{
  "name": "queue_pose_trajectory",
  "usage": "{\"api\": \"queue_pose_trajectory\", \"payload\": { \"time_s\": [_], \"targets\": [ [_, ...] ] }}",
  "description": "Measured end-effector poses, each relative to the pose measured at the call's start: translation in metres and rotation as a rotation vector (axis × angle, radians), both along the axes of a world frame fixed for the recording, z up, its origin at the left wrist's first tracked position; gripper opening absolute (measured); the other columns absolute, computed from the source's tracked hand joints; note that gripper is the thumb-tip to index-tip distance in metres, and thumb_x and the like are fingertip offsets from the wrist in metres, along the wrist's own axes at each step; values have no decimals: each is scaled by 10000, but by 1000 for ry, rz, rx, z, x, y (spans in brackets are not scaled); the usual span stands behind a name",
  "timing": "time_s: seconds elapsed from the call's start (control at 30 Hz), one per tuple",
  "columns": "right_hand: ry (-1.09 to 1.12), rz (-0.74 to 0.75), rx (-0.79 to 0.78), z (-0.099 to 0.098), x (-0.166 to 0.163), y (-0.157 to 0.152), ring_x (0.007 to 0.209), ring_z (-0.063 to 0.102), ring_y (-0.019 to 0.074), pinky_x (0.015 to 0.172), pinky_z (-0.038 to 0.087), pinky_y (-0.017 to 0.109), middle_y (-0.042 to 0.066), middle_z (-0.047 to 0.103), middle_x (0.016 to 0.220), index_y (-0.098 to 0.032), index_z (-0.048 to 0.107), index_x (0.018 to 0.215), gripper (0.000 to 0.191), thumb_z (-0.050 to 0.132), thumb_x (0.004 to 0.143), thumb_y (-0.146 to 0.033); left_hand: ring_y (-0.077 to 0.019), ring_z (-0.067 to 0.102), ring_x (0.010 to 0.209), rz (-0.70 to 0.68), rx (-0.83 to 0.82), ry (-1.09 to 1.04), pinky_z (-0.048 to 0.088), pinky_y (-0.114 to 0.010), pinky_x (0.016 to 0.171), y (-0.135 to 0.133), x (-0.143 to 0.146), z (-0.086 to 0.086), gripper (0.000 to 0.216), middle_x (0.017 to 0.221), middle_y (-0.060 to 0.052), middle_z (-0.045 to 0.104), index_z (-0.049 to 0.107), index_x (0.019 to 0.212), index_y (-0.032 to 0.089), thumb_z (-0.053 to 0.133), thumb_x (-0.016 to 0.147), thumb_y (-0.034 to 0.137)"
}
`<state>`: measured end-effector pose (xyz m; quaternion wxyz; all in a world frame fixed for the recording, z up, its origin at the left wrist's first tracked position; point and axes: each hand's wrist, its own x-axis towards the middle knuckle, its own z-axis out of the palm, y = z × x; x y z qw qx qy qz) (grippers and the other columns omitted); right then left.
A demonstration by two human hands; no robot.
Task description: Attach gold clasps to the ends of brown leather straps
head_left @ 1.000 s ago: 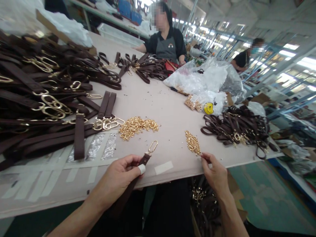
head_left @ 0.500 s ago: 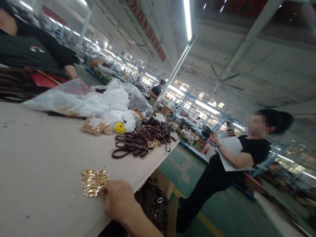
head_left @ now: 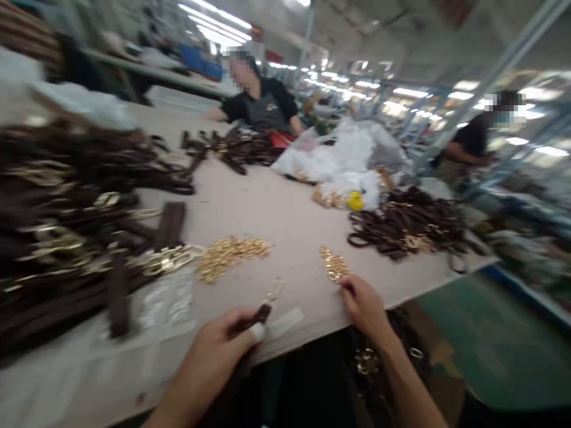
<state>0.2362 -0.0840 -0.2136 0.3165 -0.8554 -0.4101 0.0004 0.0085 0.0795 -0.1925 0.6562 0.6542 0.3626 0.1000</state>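
My left hand [head_left: 225,351] is closed on a dark brown strap [head_left: 264,311], with a thumb tip that looks wrapped in white. From the strap's end a gold metal loop [head_left: 276,289] sticks out over the table. My right hand [head_left: 363,306] pinches at the near edge of a small pile of gold metal pieces [head_left: 332,263]; whether a piece is between the fingertips is too blurred to see. Left of it lies a larger heap of similar gold pieces [head_left: 229,255].
Brown straps with gold fittings [head_left: 53,238] are heaped at the left, and more straps [head_left: 401,223] lie at the right. White plastic bags [head_left: 343,154] stand behind. A person [head_left: 263,101] sits across the table [head_left: 267,208]; another person [head_left: 473,139] is at the far right. Below the edge, a box holds straps [head_left: 401,339].
The view has swung left and levelled, bringing my left hand with the strap and the left heap into sight. My right hand is still at the small gold pile.
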Motion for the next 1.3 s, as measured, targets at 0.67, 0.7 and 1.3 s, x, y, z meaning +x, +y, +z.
{"api": "queue_pose_trajectory", "payload": {
  "time_s": [0.67,0.7,1.3],
  "targets": [
    [411,295,328,-12,-123,63,866,639,141,774,501,248,-13,689,907,-260,642,948,77,639,886,-214,-167,630,832,92,-63,-288,473,-262,784,2,-24,-23,246,897,-25,731,725,941,171,554,776,109],
    [380,305,328,-12,-123,62,876,642,140,783,501,246,-16,691,914,-263,641,948,85,637,887,-203,-166,631,832,94,-57,-286,474,-259,783,1,-24,-23,245,898,-23,732,726,939,173,552,778,110],
    [490,212,369,-16,-131,62,872,647,192,765,519,307,23,686,892,-238,648,888,67,691,841,-257,-173,626,850,42,221,-238,452,-266,798,-2,-30,-22,303,894,-11,710,742,981,217,529,819,75]
  ]
}}
